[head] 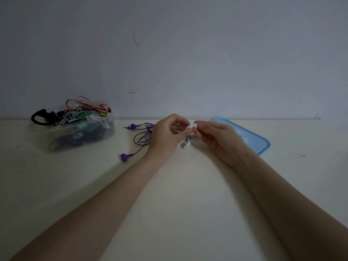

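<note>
Two hands, left (165,135) and right (216,137), pinch what seems a white earbud (192,126).

Both forearms (113,194) are bare, slim at the wrists; left grip (165,135) and right grip (219,137) have slender fingers (178,119), nails seemingly short in the dim light.

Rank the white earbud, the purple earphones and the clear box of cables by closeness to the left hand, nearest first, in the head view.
1. white earbud, pinched between the fingertips of the left hand and the right hand.
2. purple earphones, lying just left of the left hand.
3. clear box of cables, far off to the left.
</note>
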Tool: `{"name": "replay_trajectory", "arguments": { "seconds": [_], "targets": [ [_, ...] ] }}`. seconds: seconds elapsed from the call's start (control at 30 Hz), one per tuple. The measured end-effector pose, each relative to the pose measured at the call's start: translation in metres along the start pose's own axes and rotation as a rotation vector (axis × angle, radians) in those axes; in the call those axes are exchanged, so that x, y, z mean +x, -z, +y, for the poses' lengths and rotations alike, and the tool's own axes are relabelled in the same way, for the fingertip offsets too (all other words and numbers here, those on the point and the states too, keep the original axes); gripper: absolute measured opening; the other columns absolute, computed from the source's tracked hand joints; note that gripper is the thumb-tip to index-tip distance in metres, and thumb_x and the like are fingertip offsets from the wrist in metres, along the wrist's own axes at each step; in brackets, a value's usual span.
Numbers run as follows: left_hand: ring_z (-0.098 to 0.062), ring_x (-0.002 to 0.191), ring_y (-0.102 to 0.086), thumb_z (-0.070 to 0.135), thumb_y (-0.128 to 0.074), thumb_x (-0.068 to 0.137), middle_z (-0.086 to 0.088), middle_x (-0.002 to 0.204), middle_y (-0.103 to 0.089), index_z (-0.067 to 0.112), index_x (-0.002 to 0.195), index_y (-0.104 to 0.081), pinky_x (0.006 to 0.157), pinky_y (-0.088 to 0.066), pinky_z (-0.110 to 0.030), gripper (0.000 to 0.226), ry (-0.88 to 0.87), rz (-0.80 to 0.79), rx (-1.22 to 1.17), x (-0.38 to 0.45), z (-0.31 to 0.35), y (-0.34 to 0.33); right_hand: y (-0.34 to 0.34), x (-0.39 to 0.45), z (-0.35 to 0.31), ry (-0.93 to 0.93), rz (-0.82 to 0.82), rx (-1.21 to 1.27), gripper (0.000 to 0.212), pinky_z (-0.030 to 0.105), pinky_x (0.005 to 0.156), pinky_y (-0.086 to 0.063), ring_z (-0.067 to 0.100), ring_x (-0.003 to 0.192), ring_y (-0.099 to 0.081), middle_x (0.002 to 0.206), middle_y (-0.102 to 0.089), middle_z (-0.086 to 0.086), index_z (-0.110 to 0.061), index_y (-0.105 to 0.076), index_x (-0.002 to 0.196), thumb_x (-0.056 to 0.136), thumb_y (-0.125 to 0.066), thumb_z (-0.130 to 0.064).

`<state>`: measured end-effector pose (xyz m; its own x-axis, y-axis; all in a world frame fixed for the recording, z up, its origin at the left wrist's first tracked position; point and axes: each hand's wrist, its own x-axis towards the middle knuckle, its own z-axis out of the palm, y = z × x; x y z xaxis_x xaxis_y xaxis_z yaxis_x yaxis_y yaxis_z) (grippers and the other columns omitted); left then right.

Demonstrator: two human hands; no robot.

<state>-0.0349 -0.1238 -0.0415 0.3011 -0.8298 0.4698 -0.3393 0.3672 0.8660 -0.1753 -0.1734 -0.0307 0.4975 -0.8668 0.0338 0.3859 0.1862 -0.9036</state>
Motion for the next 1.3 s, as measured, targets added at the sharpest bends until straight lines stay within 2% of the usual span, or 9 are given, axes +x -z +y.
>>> {"name": "replay_trajectory", "arguments": {
  "seconds": [0.4, 0.57, 0.7, 0.83, 0.97, 1.07, 1.13, 1.23, 1.3],
  "targets": [
    [0.000, 0.069, -0.058, 0.009, -0.074, 0.075, 0.011, 0.072, -0.063, 0.028, 0.070, -0.059, 0.068, -0.048, -0.018, 0.025, -0.055, -0.005, 0.097, 0.002, -0.001, 0.001, 0.002, 0.001, 0.000, -0.001, -0.026, -0.016, 0.015, 0.015, 0.068, -0.053, 0.011, 0.071, -0.067, 0.083, -0.071, 0.011, 0.009, -0.065, 0.096, 0.088, -0.053, 0.003],
    [0.006, 0.069, -0.058, 0.010, -0.075, 0.075, 0.012, 0.071, -0.063, 0.021, 0.070, -0.061, 0.067, -0.045, -0.008, 0.018, -0.097, -0.032, 0.169, 0.000, 0.005, 0.003, 0.002, 0.000, -0.001, -0.008, -0.038, -0.043, 0.016, 0.015, 0.071, -0.053, 0.013, 0.079, -0.067, 0.090, -0.071, 0.013, 0.011, -0.064, 0.097, 0.088, -0.053, 0.003],
    [0.005, 0.065, -0.059, 0.009, -0.075, 0.075, 0.010, 0.070, -0.064, 0.013, 0.074, -0.064, 0.065, -0.049, -0.015, 0.012, -0.078, -0.044, 0.130, -0.001, 0.007, 0.005, 0.003, -0.001, -0.001, -0.020, -0.053, -0.065, 0.016, 0.014, 0.073, -0.052, 0.012, 0.085, -0.067, 0.093, -0.072, 0.012, 0.010, -0.065, 0.096, 0.088, -0.053, 0.003],
    [-0.006, 0.073, -0.064, 0.006, -0.075, 0.074, 0.004, 0.075, -0.066, 0.014, 0.074, -0.065, 0.076, -0.054, -0.028, 0.014, -0.070, -0.060, 0.072, 0.002, 0.006, 0.005, 0.002, -0.001, -0.002, -0.013, -0.053, -0.043, 0.016, 0.012, 0.070, -0.051, 0.008, 0.080, -0.068, 0.087, -0.073, 0.009, 0.007, -0.066, 0.094, 0.089, -0.051, 0.003],
    [-0.010, 0.075, -0.064, 0.005, -0.073, 0.076, -0.001, 0.077, -0.067, 0.018, 0.073, -0.061, 0.075, -0.052, -0.027, 0.018, -0.015, -0.052, -0.023, 0.002, 0.004, 0.005, -0.001, 0.000, -0.004, -0.008, -0.042, -0.067, 0.016, 0.013, 0.068, -0.052, 0.007, 0.071, -0.066, 0.083, -0.072, 0.009, 0.008, -0.066, 0.095, 0.090, -0.051, 0.003],
    [-0.004, 0.071, -0.060, 0.007, -0.073, 0.077, 0.004, 0.076, -0.064, 0.021, 0.078, -0.060, 0.072, -0.050, -0.019, 0.018, 0.009, -0.038, -0.026, 0.001, 0.003, 0.003, -0.003, -0.002, -0.010, 0.041, -0.010, -0.293, 0.014, 0.018, 0.072, -0.055, 0.015, 0.072, -0.064, 0.082, -0.068, 0.016, 0.008, -0.067, 0.092, 0.088, -0.056, 0.002],
    [0.001, 0.069, -0.057, 0.006, -0.071, 0.078, 0.008, 0.075, -0.062, 0.024, 0.085, -0.061, 0.071, -0.049, -0.018, 0.021, -0.006, -0.048, 0.006, 0.001, 0.004, 0.000, -0.006, -0.004, -0.020, 0.095, 0.083, -0.526, 0.013, 0.019, 0.070, -0.057, 0.017, 0.069, -0.064, 0.083, -0.067, 0.020, 0.010, -0.068, 0.093, 0.085, -0.061, 0.002],
    [0.005, 0.070, -0.055, 0.003, -0.067, 0.081, 0.011, 0.079, -0.058, 0.017, 0.102, -0.066, 0.071, -0.049, -0.014, 0.025, -0.104, -0.092, 0.139, -0.002, 0.003, -0.006, -0.004, -0.004, -0.041, 0.182, 0.170, -1.024, 0.008, 0.012, 0.049, -0.050, 0.001, 0.046, -0.059, 0.071, -0.067, 0.012, 0.002, -0.070, 0.084, 0.084, -0.064, -0.003],
    [0.006, 0.072, -0.055, 0.003, -0.066, 0.082, 0.012, 0.081, -0.055, 0.011, 0.103, -0.069, 0.071, -0.048, -0.013, 0.023, -0.174, -0.121, 0.218, -0.004, 0.001, -0.011, 0.003, -0.004, -0.056, 0.190, 0.200, -1.317, 0.010, 0.017, 0.054, -0.051, -0.001, 0.041, -0.056, 0.068, -0.067, 0.009, -0.007, -0.071, 0.079, 0.083, -0.063, -0.004]
  ]
}}
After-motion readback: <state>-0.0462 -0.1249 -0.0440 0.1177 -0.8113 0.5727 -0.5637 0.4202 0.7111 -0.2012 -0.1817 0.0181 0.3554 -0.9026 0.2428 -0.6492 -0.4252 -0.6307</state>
